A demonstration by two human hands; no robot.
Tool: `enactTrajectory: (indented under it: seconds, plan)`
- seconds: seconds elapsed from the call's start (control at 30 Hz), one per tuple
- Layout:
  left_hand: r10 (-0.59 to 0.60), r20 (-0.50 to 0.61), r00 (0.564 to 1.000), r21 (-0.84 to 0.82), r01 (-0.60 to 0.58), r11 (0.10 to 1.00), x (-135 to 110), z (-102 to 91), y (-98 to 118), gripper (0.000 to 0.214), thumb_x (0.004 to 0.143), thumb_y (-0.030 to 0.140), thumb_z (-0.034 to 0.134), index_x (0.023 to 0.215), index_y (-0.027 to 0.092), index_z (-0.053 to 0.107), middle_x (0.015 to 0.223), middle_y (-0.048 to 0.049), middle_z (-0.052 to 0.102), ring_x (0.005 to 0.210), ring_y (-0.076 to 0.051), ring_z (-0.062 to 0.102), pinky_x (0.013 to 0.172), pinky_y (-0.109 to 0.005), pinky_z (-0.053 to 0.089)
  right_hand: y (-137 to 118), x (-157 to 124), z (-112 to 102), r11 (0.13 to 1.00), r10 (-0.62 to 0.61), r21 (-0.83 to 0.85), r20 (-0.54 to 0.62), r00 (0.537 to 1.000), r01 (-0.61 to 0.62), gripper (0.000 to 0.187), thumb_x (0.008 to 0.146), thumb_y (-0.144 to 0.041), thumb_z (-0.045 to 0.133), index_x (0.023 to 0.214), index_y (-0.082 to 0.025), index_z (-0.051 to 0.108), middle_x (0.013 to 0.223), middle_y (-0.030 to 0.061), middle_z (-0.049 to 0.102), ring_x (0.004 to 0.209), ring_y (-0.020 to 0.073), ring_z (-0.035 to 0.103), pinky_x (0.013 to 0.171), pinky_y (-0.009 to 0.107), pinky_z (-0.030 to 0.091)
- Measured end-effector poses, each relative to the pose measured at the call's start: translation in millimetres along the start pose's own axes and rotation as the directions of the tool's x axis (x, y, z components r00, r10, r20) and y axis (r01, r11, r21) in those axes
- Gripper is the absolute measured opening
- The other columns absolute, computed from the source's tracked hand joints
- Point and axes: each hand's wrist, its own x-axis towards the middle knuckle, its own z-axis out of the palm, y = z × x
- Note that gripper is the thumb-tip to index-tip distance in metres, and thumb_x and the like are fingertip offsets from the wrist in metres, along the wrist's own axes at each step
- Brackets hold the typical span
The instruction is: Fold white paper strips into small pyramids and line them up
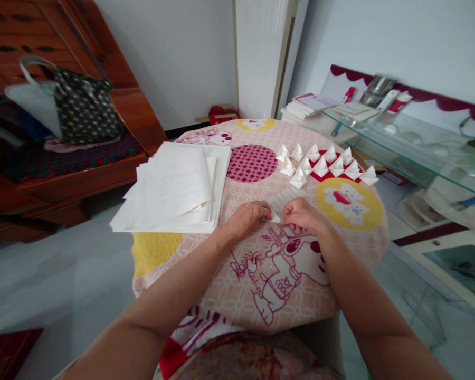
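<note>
Over the near middle of the round table, my left hand (250, 217) is closed, with its thumb and fingers pinching a small piece of folded white paper (276, 217). At the paper's right end, my right hand (302, 214) has its fingers curled in a pinch on it; the fingertips are partly hidden. A flat sheet with faint printed lines (282, 200) lies just behind the hands. Farther back on the right stand several folded paper boats (320, 167) in uneven rows. To the left lies a loose stack of white paper sheets (174, 182), their edges not aligned.
A pink patterned cloth (237, 295) covers the table (206, 311). On the right, a glass shelf (411, 142) holds metal bowls and small items, with a pile of papers (306, 104) nearby. A wooden bench (130, 116) with a dotted bag (85, 105) stands at left.
</note>
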Motion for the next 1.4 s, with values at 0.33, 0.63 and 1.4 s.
enactTrajectory:
  seconds: [0.33,0.63,1.4]
  plan:
    - [-0.017,-0.007,1.0,-0.074,0.017,0.997,1.8,-1.4,-1.6,0.034,0.079,-0.003,0.053,0.086,0.017,0.079,0.101,-0.0066,0.078,0.091,-0.018,0.072,0.085,-0.028,0.055,5.2,10.5,9.1,0.885,-0.222,0.407,-0.057,0.973,0.226,0.007,0.075,-0.01,0.065,0.073,-0.016,0.063,0.053,-0.0013,0.065,0.04,0.01,0.057,0.037,0.018,0.041]
    - [-0.19,-0.053,0.98,-0.106,0.184,0.977,5.2,-0.6,2.8,0.029,0.077,0.0,0.055,0.086,0.017,0.077,0.093,-0.0045,0.077,0.088,-0.017,0.07,0.087,-0.029,0.053,-6.4,12.0,24.0,0.981,-0.125,0.139,-0.076,0.989,0.135,0.016,0.077,-0.003,0.064,0.069,-0.017,0.061,0.043,-0.0046,0.055,0.036,0.0093,0.051,0.036,0.017,0.037]
    - [-0.469,-0.026,0.883,-0.307,0.439,0.844,6.5,-3.7,0.9,0.035,0.062,-0.004,0.056,0.088,0.012,0.074,0.083,-0.0033,0.071,0.073,-0.013,0.065,0.069,-0.023,0.053,-15.5,7.6,25.4,0.989,-0.141,0.027,-0.111,0.984,0.145,0.017,0.075,-0.003,0.065,0.068,-0.018,0.061,0.046,-0.0047,0.054,0.04,0.011,0.054,0.039,0.019,0.037]
